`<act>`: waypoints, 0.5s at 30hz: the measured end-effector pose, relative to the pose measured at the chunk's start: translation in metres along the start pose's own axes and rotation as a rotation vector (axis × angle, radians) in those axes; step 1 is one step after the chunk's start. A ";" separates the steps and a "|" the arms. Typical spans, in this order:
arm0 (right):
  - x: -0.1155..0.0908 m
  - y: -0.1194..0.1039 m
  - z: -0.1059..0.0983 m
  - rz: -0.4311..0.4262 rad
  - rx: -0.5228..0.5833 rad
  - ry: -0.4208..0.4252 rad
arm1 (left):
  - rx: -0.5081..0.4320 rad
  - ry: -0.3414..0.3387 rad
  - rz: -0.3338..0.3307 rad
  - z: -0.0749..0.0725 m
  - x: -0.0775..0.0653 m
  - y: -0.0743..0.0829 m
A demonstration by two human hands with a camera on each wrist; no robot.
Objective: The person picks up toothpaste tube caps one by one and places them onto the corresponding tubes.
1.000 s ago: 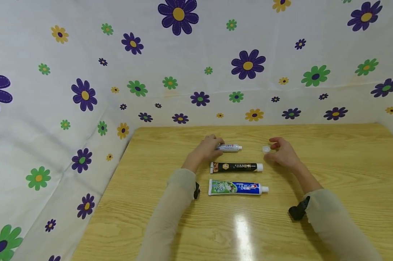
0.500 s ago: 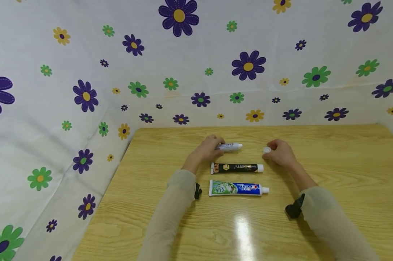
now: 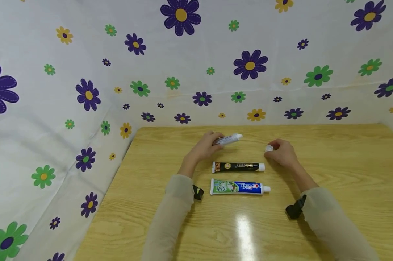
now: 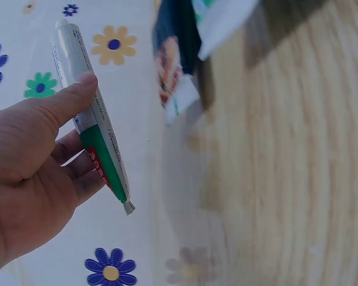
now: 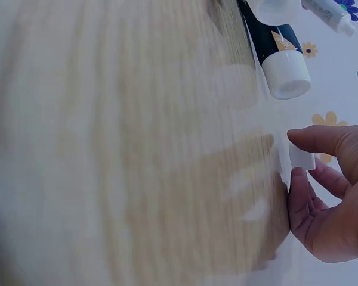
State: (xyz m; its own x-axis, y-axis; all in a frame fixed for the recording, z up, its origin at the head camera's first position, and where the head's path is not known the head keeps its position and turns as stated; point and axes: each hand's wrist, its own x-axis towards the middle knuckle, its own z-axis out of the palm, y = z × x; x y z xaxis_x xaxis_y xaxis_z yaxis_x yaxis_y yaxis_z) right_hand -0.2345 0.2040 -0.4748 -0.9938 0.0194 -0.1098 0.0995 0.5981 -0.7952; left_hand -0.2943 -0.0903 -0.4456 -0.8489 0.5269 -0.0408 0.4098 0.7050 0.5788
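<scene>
My left hand (image 3: 204,146) grips a white and green toothpaste tube (image 4: 101,137) between thumb and fingers, its uncapped nozzle tilted up and to the right in the head view. Opposite it, my right hand (image 3: 283,153) pinches a small white cap (image 3: 269,148) by the table; the right wrist view shows that cap (image 5: 301,156) between thumb and fingertips. Nearer to me lies a black toothpaste tube (image 3: 238,167) with a white cap. In front of that rests a blue and green toothpaste tube (image 3: 237,187), its narrow white end pointing right.
The wooden table (image 3: 339,174) ends at a white cloth wall (image 3: 189,47) printed with flowers, at the back and on the left. Each wrist carries a black camera (image 3: 295,209). A glare patch shows on the tabletop near me.
The white and green tube has risen off the table in my left hand, nozzle end tipped up. My right fingers have closed in on the cap and stay near the same spot.
</scene>
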 end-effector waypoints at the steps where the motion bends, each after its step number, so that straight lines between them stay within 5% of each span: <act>1: -0.001 0.000 0.000 -0.004 0.017 0.003 | -0.002 0.009 0.005 -0.001 -0.002 0.002; 15: -0.022 -0.007 -0.012 -0.071 0.262 0.070 | -0.028 0.094 0.032 -0.010 -0.034 0.025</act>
State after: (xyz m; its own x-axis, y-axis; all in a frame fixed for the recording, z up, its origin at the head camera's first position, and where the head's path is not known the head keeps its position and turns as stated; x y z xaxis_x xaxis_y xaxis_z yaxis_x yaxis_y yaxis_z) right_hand -0.2135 0.2087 -0.4600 -0.9989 0.0455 -0.0144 0.0303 0.3727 -0.9274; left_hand -0.2586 -0.0955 -0.4214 -0.8637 0.5011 0.0533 0.4283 0.6743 0.6015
